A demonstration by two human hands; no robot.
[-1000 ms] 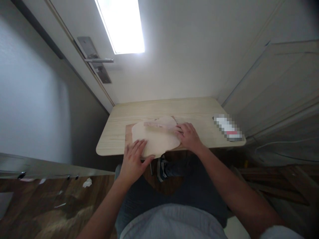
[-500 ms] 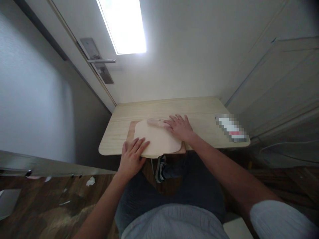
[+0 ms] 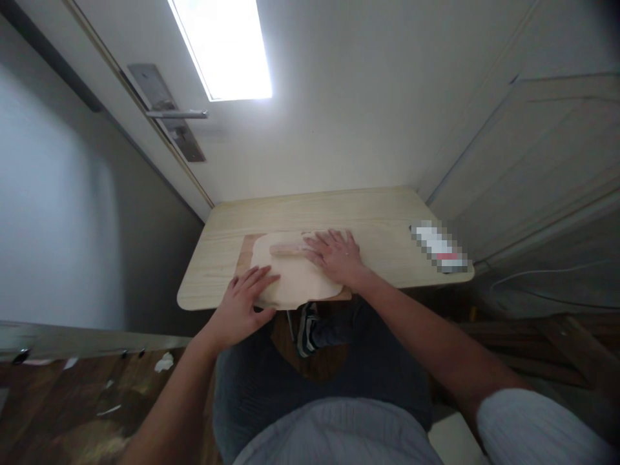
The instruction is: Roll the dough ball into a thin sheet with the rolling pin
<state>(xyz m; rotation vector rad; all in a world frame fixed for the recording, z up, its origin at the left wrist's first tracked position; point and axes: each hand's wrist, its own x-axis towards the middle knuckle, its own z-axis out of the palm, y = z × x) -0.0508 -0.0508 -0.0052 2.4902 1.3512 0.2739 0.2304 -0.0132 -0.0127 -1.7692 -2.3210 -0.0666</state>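
A wide, flat pale sheet that looks like rolled-out dough [image 3: 295, 284] lies over a brown wooden board [image 3: 246, 250] at the table's front edge. Across its upper part rests a light wooden rolling pin [image 3: 285, 248]. My right hand [image 3: 336, 255] lies over the pin's right end, fingers stretched out and spread; that end is hidden beneath it. At the sheet's left edge is my left hand [image 3: 245, 300], open, its fingertips on the sheet and its thumb by the front edge.
The pale wooden table [image 3: 382, 219] stands against a white door with a metal handle [image 3: 177, 114]. A pixelated rectangular object [image 3: 440, 247] lies at the table's right end. My shoe [image 3: 306, 329] shows below the front edge; scraps litter the floor at left.
The rolling pin and my right hand have come a little nearer to me over the sheet. My left thumb has spread farther from the fingers. The whole view has shifted slightly.
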